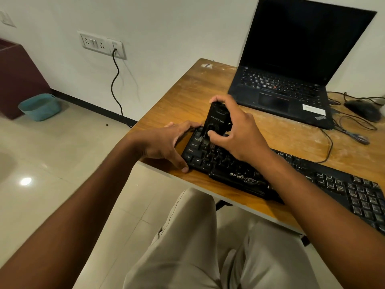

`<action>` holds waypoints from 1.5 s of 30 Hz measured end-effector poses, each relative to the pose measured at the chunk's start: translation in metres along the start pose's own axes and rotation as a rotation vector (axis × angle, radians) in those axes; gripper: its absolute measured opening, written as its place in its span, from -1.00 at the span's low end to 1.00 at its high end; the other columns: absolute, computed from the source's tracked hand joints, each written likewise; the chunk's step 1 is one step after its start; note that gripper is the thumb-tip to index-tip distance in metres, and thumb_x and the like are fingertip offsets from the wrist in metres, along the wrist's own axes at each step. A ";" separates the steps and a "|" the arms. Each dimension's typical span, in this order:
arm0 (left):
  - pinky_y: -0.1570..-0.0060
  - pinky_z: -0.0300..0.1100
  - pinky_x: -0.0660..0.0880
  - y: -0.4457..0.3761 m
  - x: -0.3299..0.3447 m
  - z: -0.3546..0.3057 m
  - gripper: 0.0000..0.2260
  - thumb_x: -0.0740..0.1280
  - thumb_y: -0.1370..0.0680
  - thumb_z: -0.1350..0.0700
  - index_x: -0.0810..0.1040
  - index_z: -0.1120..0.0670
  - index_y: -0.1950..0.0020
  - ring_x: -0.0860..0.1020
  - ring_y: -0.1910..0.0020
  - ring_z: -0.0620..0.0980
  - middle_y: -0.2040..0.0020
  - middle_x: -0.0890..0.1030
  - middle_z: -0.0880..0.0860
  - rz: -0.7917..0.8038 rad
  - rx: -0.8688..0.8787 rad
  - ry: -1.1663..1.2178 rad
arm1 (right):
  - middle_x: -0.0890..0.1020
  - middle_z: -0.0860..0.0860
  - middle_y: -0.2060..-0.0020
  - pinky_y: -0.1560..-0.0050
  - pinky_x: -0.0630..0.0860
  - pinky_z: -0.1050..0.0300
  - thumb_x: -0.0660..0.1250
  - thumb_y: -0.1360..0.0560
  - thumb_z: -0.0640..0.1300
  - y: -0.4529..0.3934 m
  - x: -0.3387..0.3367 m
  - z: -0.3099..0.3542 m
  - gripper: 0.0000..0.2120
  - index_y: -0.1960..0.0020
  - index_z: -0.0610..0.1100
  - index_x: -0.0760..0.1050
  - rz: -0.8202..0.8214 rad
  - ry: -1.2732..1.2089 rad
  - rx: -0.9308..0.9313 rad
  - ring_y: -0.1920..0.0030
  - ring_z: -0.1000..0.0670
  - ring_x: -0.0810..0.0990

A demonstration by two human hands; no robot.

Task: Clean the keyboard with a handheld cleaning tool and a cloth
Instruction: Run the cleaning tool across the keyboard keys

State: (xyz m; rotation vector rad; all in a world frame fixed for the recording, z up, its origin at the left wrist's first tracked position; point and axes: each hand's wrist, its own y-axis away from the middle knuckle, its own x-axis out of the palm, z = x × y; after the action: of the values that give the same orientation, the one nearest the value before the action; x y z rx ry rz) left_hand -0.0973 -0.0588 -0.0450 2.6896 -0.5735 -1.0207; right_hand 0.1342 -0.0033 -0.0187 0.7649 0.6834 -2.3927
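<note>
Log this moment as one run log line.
step: brushing keys | right hand: grips cleaning tool on keyboard left end | left hand: steadies keyboard edge | cloth: not seen

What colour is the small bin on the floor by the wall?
Teal, a light blue-green. The bin shows in the head view, at the left.

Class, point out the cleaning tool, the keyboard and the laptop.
cleaning tool (216, 119): head view, on its black body.
keyboard (239, 177): head view, on its front edge by the logo.
laptop (302, 38): head view, on its dark screen.
</note>
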 end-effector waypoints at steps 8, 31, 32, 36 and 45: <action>-0.45 0.27 0.32 -0.002 0.001 0.002 0.00 0.70 -0.24 0.04 0.16 -0.43 -0.44 0.28 -0.43 0.12 -0.21 0.36 -0.31 -0.002 0.005 0.003 | 0.59 0.09 0.02 0.29 0.63 0.22 0.52 -0.46 -0.20 0.036 -0.006 0.014 -0.41 -0.35 0.13 0.33 0.149 -0.010 -0.063 0.12 0.10 0.66; -0.57 0.27 -0.07 -0.004 0.000 0.003 0.16 0.70 -0.23 -0.01 0.00 -0.39 -0.58 -0.09 -0.62 0.17 -0.58 0.24 -0.10 0.019 -0.021 -0.033 | 0.54 0.11 -0.04 0.24 0.67 0.08 0.52 -0.47 -0.21 0.005 -0.043 -0.033 -0.40 -0.35 0.15 0.34 -0.081 0.078 0.087 0.06 0.11 0.63; -0.57 0.27 -0.09 -0.004 0.000 0.003 0.16 0.70 -0.23 -0.02 0.00 -0.40 -0.58 -0.10 -0.63 0.17 -0.59 0.23 -0.10 0.017 -0.023 -0.035 | 0.54 0.14 -0.03 0.22 0.67 0.10 0.52 -0.47 -0.22 0.001 -0.044 -0.034 -0.41 -0.34 0.14 0.34 -0.087 0.085 0.089 0.06 0.11 0.63; -0.57 0.25 -0.06 -0.003 0.000 0.003 0.14 0.70 -0.25 0.01 0.01 -0.38 -0.59 -0.08 -0.62 0.18 -0.55 0.27 -0.12 0.010 -0.016 -0.037 | 0.55 0.05 -0.08 0.29 0.69 0.07 0.53 -0.46 -0.21 0.000 -0.034 -0.016 -0.40 -0.35 0.15 0.34 -0.049 0.037 0.049 0.07 0.05 0.66; -0.53 0.32 0.13 -0.002 0.000 0.004 0.13 0.70 -0.23 -0.03 0.03 -0.41 -0.56 0.09 -0.56 0.18 -0.31 0.35 -0.30 0.018 0.006 -0.025 | 0.56 -0.04 0.00 0.30 0.65 0.10 0.52 -0.45 -0.21 -0.015 -0.005 -0.018 -0.40 -0.36 0.12 0.35 0.002 0.041 -0.035 0.13 -0.01 0.66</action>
State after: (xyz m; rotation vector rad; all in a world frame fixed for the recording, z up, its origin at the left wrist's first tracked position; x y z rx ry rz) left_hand -0.0992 -0.0570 -0.0483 2.6757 -0.6057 -1.0508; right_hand 0.1355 0.0196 -0.0234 0.8011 0.7388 -2.3630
